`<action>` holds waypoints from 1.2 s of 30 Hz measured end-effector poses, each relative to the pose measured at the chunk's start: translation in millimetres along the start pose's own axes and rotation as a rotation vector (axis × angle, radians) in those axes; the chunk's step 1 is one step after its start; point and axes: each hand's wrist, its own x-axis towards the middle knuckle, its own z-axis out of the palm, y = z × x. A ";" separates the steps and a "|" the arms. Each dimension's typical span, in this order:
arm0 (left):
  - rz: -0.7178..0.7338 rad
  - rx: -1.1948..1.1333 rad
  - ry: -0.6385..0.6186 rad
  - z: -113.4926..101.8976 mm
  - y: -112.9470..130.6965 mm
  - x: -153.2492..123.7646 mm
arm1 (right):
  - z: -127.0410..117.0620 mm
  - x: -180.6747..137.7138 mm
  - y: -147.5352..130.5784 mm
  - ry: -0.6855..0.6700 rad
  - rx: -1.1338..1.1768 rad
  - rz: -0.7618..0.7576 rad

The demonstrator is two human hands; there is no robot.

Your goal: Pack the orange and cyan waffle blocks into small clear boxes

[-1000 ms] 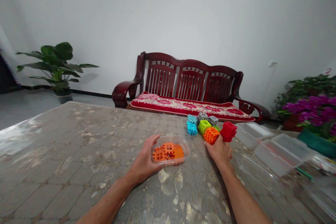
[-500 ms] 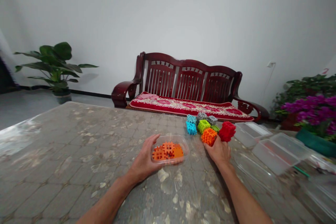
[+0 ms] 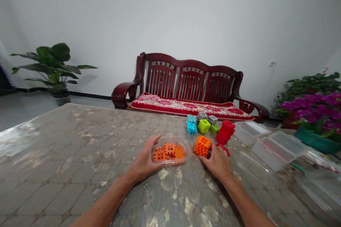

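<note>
the left hand (image 3: 145, 159) cups the near left side of a shallow clear plastic tray (image 3: 186, 147) that sits on the patterned, glossy counter (image 3: 80, 142); its grip is half open, fingers curved along the tray's wall and thumb over the near rim, touching rather than lifting it. inside the tray lie flat orange interlocking plastic pieces (image 3: 169, 151). just right of that grip, the right hand (image 3: 217, 161) rests on the counter with its grip closed around an orange cube built of interlocking plastic pieces (image 3: 201, 145), fingers wrapped over its right and far sides; the cube sits just beside the tray's right wall. beyond the right grip stands a red block of the same pieces (image 3: 225, 132), tilted, with a loose red piece (image 3: 223, 147) close to the fingers. farther out sit a lime green cube (image 3: 204, 126), a light blue cube (image 3: 191, 127), a grey cube (image 3: 212, 118) and a small green piece (image 3: 214, 129), clustered together. to the right of the right grip lie several empty clear plastic containers (image 3: 271, 147) in a row.
</note>
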 end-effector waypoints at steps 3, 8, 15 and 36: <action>0.000 -0.009 -0.025 0.3 -3.2 -0.8 | -2.4 -2.3 2.6 -0.011 0.055 -0.008; -0.013 -0.019 -0.045 0.3 -5.1 -2.0 | -14.0 3.2 11.8 0.141 0.275 -0.067; -0.018 -0.042 -0.083 0.4 -4.0 -3.3 | -22.6 12.7 6.1 0.161 0.373 -0.056; -0.112 -0.188 -0.179 1.8 5.4 -4.5 | -35.3 -1.0 -108.8 -0.265 0.698 -0.454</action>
